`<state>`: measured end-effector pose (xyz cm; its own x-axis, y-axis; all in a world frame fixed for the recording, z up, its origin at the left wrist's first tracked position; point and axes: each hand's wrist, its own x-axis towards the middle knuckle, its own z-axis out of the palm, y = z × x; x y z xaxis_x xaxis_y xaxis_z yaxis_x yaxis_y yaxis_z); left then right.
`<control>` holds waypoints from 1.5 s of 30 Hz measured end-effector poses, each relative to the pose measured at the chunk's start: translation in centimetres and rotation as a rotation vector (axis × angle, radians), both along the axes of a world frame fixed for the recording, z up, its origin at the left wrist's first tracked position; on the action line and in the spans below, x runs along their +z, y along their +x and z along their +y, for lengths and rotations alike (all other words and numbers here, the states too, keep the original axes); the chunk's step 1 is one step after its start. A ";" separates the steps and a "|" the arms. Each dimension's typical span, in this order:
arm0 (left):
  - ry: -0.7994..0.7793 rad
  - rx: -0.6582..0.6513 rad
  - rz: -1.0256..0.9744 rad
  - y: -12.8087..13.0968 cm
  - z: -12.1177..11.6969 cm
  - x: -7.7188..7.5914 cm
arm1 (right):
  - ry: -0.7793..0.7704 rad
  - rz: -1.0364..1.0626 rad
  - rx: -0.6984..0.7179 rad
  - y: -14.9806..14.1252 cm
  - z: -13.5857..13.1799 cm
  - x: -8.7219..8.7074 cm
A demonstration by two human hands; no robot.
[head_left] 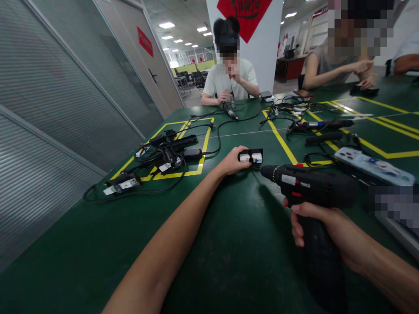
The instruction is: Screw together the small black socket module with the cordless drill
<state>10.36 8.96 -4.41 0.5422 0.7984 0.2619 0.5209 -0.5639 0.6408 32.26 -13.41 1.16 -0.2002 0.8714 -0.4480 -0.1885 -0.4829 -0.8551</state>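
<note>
One drill [310, 185] points left toward a small black-and-white block [257, 158] near the middle of a green table [235, 244]. The left hand [233, 162] holds the block by its left end, its grip pinched nearly closed with thumb in front; the right hand [316, 218] has its grip wrapped around the drill's handle. The chuck [270, 173] is just beside the block, but whether the bit touches it cannot be told. At left, a tangle of black parts [168, 152] and cords lies over yellow tape [280, 138], another black-and-white block [121, 186] at its near end. A pale case [373, 165] lies at right, beyond the drill. Across the table, a person in a pale shirt [252, 76] raises one hand toward the face; another, in grey [319, 56], sits at right.
</note>
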 end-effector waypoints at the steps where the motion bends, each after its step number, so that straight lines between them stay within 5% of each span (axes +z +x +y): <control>1: -0.009 0.003 -0.002 0.0 0.0 0.0 | -0.006 -0.008 -0.004 0.0 0.0 0.1; 12: -0.126 0.043 -0.063 0.3 -0.7 0.2 | 0.044 -0.140 -0.028 0.0 -0.2 2.7; 37: -0.103 0.095 -0.089 0.5 -0.8 -0.2 | 0.084 -0.166 -0.065 -0.6 -0.8 3.3; 45: -0.103 0.087 -0.088 0.5 -0.7 -0.3 | 0.096 -0.151 -0.038 -0.2 -0.6 2.3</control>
<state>10.90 8.28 -4.76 0.4480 0.8667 0.2195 0.5044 -0.4477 0.7384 32.10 -13.97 3.43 -0.1032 0.9174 -0.3845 -0.0705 -0.3923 -0.9171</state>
